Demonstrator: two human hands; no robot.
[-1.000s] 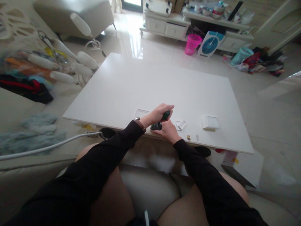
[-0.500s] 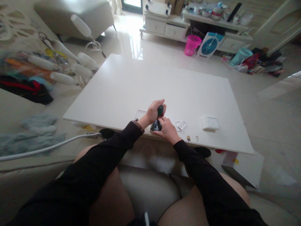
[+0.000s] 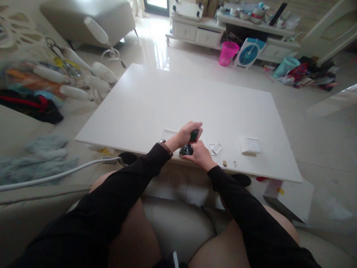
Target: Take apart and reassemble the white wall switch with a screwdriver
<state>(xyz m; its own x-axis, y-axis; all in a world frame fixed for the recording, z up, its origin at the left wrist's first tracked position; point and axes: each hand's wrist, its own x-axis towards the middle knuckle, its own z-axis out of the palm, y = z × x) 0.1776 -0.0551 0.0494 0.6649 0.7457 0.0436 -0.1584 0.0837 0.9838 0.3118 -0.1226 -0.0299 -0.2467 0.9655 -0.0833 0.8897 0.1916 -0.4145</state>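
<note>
Head view: at the near edge of a white table (image 3: 173, 96), the left hand (image 3: 186, 134) is closed around a green screwdriver (image 3: 194, 134). The right hand (image 3: 200, 154) grips a dark part (image 3: 186, 150) beneath it. A white socket (image 3: 250, 144) lies well to the right.

We see a white table (image 3: 173, 96), a dark green handle (image 3: 194, 134), a black part (image 3: 186, 150), a white socket (image 3: 250, 145), 2 black sleeves (image 3: 134, 178), a brown watch strap (image 3: 165, 146), a pink basket (image 3: 228, 52), a teal basket (image 3: 285, 66) and a blue-and-white fan (image 3: 248, 52).
</note>
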